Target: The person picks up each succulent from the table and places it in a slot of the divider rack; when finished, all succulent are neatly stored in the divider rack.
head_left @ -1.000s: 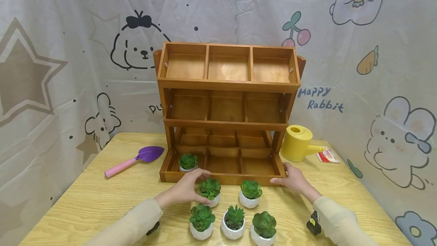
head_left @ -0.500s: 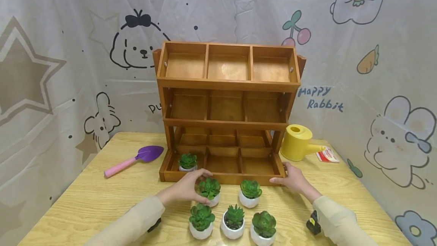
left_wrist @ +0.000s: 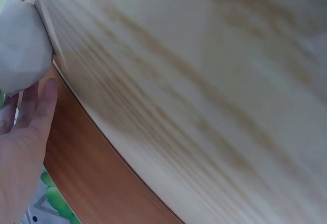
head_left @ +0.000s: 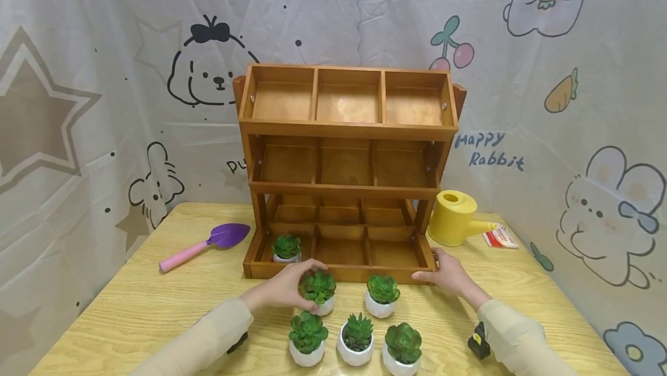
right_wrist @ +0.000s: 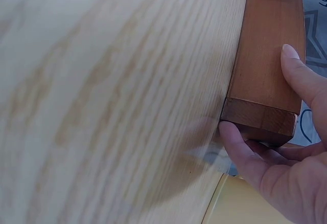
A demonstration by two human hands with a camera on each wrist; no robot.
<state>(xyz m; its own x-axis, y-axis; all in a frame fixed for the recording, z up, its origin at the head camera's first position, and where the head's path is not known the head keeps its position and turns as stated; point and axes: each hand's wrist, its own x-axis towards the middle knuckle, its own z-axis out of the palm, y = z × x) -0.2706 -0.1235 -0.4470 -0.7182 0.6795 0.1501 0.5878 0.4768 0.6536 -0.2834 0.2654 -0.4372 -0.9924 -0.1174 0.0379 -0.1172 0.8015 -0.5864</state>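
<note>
My left hand [head_left: 283,288] curls its fingers and thumb around a potted succulent [head_left: 319,289] in front of a three-tier wooden planter shelf [head_left: 349,185]. In the left wrist view the white pot [left_wrist: 23,50] touches my fingertips, beside the shelf's front board. My right hand [head_left: 449,272] grips the bottom right corner of the shelf, its thumb on the front board [right_wrist: 271,40] and fingers around the end. Another succulent [head_left: 287,247] stands in the bottom left compartment. The other succulent to the right [head_left: 383,295] stands on the table.
Nearer the front edge stand three more succulents: left [head_left: 308,338], middle [head_left: 356,338] and right [head_left: 403,348]. A purple trowel with a pink handle [head_left: 203,247] lies left of the shelf. Behind my right hand are a yellow watering can [head_left: 452,219] and a red-and-white card [head_left: 501,237].
My left hand and the succulent it holds have shifted only very slightly. The right hand and the shelf stay where they were.
</note>
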